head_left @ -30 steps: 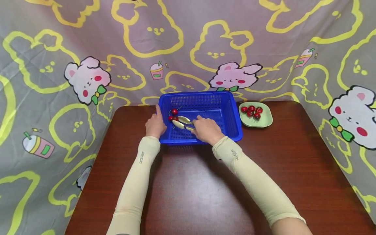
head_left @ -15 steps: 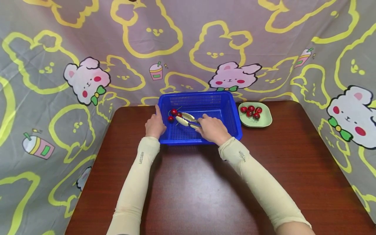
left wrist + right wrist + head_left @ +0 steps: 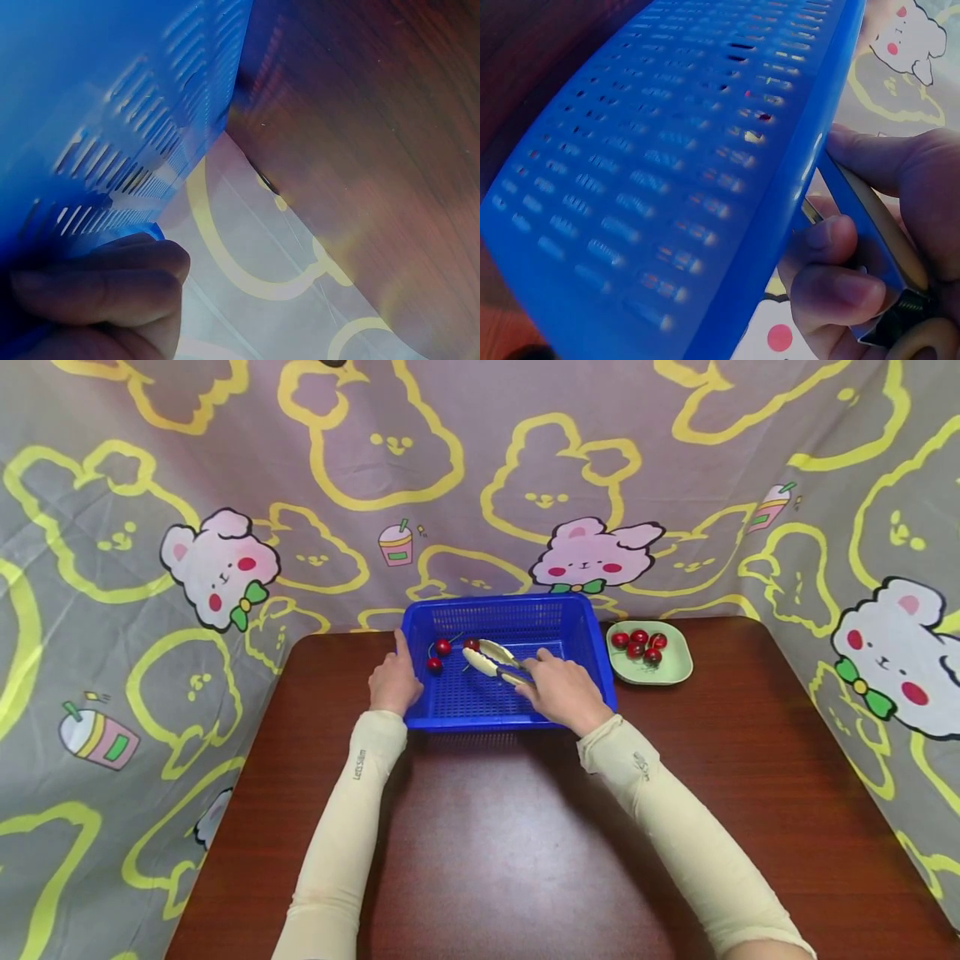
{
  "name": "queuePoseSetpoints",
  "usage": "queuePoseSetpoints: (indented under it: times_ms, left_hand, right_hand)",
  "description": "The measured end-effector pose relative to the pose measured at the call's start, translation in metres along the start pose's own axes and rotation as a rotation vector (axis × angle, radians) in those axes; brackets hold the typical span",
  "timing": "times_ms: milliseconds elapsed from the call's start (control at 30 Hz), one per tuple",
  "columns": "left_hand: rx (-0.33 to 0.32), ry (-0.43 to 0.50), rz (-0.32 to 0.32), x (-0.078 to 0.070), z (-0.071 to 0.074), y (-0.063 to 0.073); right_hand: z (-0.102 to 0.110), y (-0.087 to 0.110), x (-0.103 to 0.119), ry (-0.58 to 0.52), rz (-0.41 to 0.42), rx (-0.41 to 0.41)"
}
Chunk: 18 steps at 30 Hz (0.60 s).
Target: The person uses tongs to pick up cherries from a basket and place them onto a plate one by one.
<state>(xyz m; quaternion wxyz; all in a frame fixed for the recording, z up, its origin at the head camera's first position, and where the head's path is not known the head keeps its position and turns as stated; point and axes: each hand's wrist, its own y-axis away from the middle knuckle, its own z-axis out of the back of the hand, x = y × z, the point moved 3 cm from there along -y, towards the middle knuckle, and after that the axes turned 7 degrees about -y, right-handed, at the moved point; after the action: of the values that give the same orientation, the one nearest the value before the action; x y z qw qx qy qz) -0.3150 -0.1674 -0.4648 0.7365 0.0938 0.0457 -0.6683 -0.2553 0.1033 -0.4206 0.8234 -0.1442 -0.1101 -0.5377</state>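
My right hand (image 3: 570, 692) grips a pair of tongs (image 3: 498, 662) with cream-coloured tips, inside a blue plastic basket (image 3: 472, 723). In the right wrist view its fingers (image 3: 838, 292) curl round the metal arms, partly behind the basket wall. Right at the tong tips is a dark red cherry (image 3: 471, 645). Two more cherries with stems, an upper one (image 3: 443, 647) and a lower one (image 3: 434, 665), lie at the basket's left end. My left hand (image 3: 394, 683) holds the basket's left rim, its fingers (image 3: 112, 292) bent against the slotted side in the left wrist view.
A pale green dish (image 3: 678, 670) with several cherries stands just right of the basket. Both are near the back edge of the brown wooden table (image 3: 480, 843). A cartoon-printed cloth (image 3: 450, 460) hangs behind and along both sides.
My right hand and the tongs have moved right inside the basket, and one cherry has moved right with the tips, away from the other two. The left hand stays at the rim.
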Motion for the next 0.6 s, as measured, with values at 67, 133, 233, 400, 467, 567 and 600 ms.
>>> queuePoseSetpoints:
  times_ms: [67,133,233,400,467,567,600]
  left_hand:
    - [0.001,-0.002,0.0,0.0,0.0,0.0]
    - [0.003,-0.004,0.002,-0.001,0.001,0.001]
    - [0.008,-0.005,0.003,-0.001,0.001,0.001]
    - [0.004,-0.011,0.004,-0.002,0.001,0.002]
    - [-0.001,-0.013,0.004,-0.002,0.001,0.002]
    - [-0.005,-0.015,0.004,-0.002,0.001,0.002]
    - [-0.005,-0.015,0.004,-0.002,0.001,0.002]
  right_hand:
    - [0.001,0.002,-0.003,-0.003,-0.001,-0.007]
    - [0.002,0.004,-0.006,-0.005,-0.005,-0.016]
    - [0.004,0.007,-0.01,-0.011,-0.013,-0.027]
    - [0.009,0.012,-0.016,-0.017,-0.027,-0.036]
    - [0.01,0.014,-0.018,-0.021,-0.027,-0.044]
    - [0.012,0.017,-0.022,-0.024,-0.023,-0.054]
    - [0.013,0.018,-0.023,-0.024,-0.023,-0.058]
